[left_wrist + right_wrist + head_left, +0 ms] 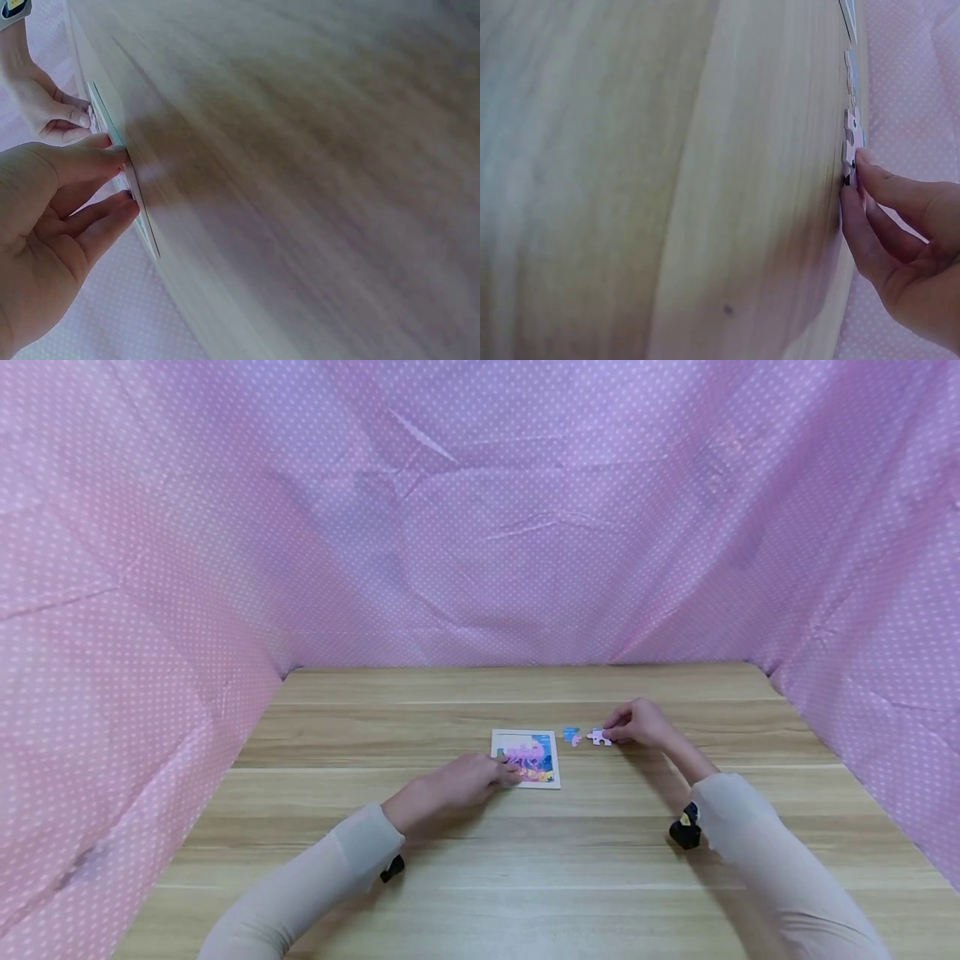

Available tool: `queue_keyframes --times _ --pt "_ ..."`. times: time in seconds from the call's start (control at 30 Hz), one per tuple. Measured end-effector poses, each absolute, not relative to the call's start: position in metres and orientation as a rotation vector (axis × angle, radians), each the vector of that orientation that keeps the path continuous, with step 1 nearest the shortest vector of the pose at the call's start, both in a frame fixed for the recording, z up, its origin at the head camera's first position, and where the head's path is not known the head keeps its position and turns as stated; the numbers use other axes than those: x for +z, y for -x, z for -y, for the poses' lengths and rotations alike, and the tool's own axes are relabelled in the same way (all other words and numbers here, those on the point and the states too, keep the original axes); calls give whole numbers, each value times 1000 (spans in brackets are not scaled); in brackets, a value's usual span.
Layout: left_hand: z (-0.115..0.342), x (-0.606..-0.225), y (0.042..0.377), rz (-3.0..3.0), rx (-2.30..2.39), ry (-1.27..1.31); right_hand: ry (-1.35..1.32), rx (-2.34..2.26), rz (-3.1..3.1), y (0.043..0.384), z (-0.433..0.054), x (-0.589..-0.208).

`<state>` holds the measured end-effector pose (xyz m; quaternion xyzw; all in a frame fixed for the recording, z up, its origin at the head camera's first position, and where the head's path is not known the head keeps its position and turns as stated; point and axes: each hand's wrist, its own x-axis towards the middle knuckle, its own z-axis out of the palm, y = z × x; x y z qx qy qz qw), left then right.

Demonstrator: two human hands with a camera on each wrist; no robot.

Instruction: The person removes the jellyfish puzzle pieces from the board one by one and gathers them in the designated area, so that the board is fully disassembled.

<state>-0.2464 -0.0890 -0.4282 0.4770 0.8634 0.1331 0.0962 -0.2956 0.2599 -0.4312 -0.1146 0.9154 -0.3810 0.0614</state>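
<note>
A square jigsaw puzzle in a pale frame (557,768) lies on the table, its picture pink, blue and yellow. My left hand (468,778) reaches over its left side, fingertips resting on the puzzle. In the left wrist view, the thumb and fingers of that hand (56,217) touch the board (139,196) a little apart from each other. To the right, my right hand (643,723) pinches a pale pink puzzle piece (597,737) by its right end, at the tabletop. Between this piece and the frame lies a blue and pink puzzle piece (571,735).
The wood-grain table (420,710) runs back to a pink dotted cloth (480,568), which also hangs at both sides. A small black device (686,828) sits under the right wrist, another (392,868) under the left.
</note>
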Motion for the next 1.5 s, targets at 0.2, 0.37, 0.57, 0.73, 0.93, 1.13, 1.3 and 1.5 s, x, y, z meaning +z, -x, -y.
queue_keyframes --times 0.2,0.37,0.57,0.73,0.93,1.13,1.3,1.5 --pt "90 -429 248 -2564 394 -1397 378 -1087 -2817 298 -256 -430" --pt "91 -429 249 -2565 418 -1379 381 -1059 -2844 299 -253 -429" --pt "95 -429 247 -2554 463 -1349 335 -1036 -2836 300 -248 -427" --pt "97 -427 248 -2536 485 -1354 283 -1021 -2818 300 -247 -424" --pt "99 -427 252 -2528 472 -1413 291 -1037 -2790 301 -246 -419" --pt "101 -428 255 -2514 465 -1460 273 -1039 -2772 302 -246 -420" --pt "101 -428 255 -2517 457 -1440 293 -1037 -2842 303 -243 -419" --pt "101 -429 256 -2509 464 -1433 316 -1053 -2860 302 -234 -414"
